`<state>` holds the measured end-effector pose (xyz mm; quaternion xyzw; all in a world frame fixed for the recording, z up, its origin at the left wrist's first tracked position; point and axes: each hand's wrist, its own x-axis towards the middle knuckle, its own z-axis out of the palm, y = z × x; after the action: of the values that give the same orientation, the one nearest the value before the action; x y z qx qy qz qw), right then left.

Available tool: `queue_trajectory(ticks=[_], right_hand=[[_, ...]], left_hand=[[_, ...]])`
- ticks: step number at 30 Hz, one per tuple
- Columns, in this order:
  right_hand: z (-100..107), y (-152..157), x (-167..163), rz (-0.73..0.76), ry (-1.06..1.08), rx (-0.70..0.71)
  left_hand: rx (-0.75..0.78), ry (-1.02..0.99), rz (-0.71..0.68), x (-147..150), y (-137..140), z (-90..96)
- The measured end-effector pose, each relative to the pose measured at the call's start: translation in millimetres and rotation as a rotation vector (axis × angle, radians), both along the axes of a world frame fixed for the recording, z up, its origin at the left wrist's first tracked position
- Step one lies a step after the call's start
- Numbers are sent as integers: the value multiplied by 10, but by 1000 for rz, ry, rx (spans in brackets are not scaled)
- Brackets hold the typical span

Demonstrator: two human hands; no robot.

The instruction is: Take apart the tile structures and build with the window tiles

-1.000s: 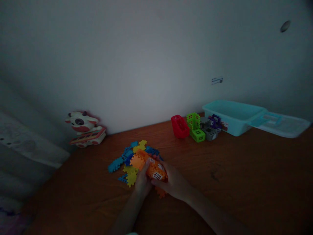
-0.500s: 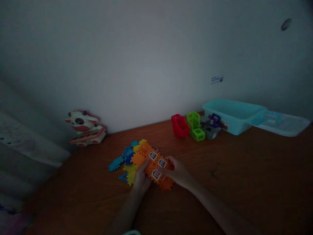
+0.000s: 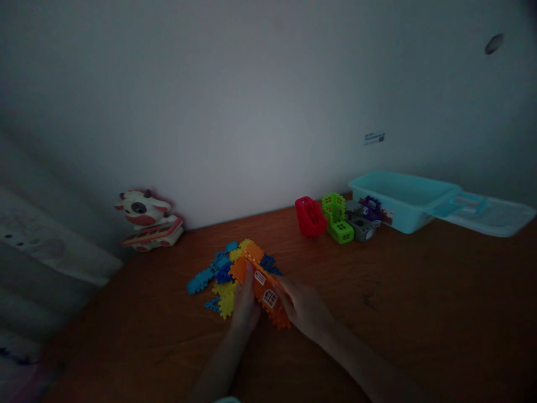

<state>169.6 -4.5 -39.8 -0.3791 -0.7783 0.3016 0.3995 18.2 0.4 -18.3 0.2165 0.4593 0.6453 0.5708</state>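
Note:
Between my two hands is an assembly of orange building pieces [image 3: 259,288] with toothed edges and white window inserts, tilted over the table. My left hand [image 3: 246,305] grips its left side, thumb on top near a window. Closed on its right edge is my right hand [image 3: 304,305], fingers curled over the upper side and thumb near the lower window. Just behind and left of the assembly lie loose toothed pieces: yellow pieces [image 3: 226,296], light blue pieces [image 3: 200,281] and dark blue pieces [image 3: 223,272]. The undersides of both hands are hidden.
A red block [image 3: 310,217], green window blocks [image 3: 340,230], grey pieces [image 3: 361,228] and a purple piece [image 3: 371,208] stand near the wall. Beside them is a turquoise bin [image 3: 405,215] with a translucent lid [image 3: 499,215]. A cow toy keyboard [image 3: 153,226] sits at the back left.
The orange assembly has tipped from lying broad face up to a steeper angle, so fewer windows show. My right hand has shifted its hold along the right edge.

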Motion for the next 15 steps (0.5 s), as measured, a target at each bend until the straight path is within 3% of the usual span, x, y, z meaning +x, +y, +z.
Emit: queue_trajectory(ticks=[4,8,15], right_hand=[[-1,-78,-71,21,-129,79],[62,-140,-75,47,-190,69],[-16,-75,-75,-16,-159,-48]], left_hand=[[83,18,32,28,-38,-78],[24,71,49,52,-65,-82],[31,-131,59,67,-38,-87]])
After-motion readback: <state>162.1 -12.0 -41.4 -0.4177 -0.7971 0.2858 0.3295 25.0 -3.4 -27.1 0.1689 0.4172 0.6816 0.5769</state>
